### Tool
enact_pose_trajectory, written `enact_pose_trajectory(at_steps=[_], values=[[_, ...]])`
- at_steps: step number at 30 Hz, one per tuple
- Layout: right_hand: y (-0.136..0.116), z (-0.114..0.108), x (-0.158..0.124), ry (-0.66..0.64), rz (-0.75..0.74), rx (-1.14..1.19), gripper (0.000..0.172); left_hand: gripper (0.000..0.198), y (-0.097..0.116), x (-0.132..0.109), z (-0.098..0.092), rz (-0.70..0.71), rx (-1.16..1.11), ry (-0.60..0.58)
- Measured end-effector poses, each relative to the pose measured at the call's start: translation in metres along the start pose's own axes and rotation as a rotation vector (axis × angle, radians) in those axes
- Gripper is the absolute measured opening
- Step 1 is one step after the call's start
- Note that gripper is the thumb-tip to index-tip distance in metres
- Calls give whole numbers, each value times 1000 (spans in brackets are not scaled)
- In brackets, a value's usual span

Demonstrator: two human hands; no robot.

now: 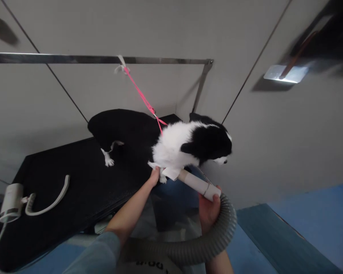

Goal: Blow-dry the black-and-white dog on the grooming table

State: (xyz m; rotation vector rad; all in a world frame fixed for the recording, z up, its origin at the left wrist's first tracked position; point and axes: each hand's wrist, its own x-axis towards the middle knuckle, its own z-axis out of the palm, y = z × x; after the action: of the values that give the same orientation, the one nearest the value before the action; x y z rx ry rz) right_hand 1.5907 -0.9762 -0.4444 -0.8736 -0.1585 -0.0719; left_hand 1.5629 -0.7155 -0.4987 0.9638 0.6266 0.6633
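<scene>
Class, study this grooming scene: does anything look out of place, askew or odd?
Nothing is spilled or damaged. One oddity: the dog stands at the table corner, chest and head past the edge. The pink leash is taut to the bar.

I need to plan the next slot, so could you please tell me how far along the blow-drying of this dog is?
Done: the dog stands on the black table, clipped to the pink leash. In hand: the right hand aims the dryer nozzle at its chest, while the left hand touches a front leg. Left: I cannot tell how dry the coat is.
</scene>
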Motion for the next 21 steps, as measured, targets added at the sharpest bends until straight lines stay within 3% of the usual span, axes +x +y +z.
enact_pose_trajectory(at_steps=[3,9,13,17,21], values=[[0,10,-8,9,24,-52,30,74,6,-7,13,-61,-125,35],[-25,13,-40,-28,-99,-125,44,72,30,-37,20,-99,-137,-158],[-42,11,-61,-103,-262,-312,52,52,44,-51,31,-154,-233,-223],[-47,10,-70,-84,-212,-283,52,32,55,-50,50,-241,-325,-228],[-48,-6,-72,-43,-283,-328,53,25,58,-54,60,-346,-472,-196]])
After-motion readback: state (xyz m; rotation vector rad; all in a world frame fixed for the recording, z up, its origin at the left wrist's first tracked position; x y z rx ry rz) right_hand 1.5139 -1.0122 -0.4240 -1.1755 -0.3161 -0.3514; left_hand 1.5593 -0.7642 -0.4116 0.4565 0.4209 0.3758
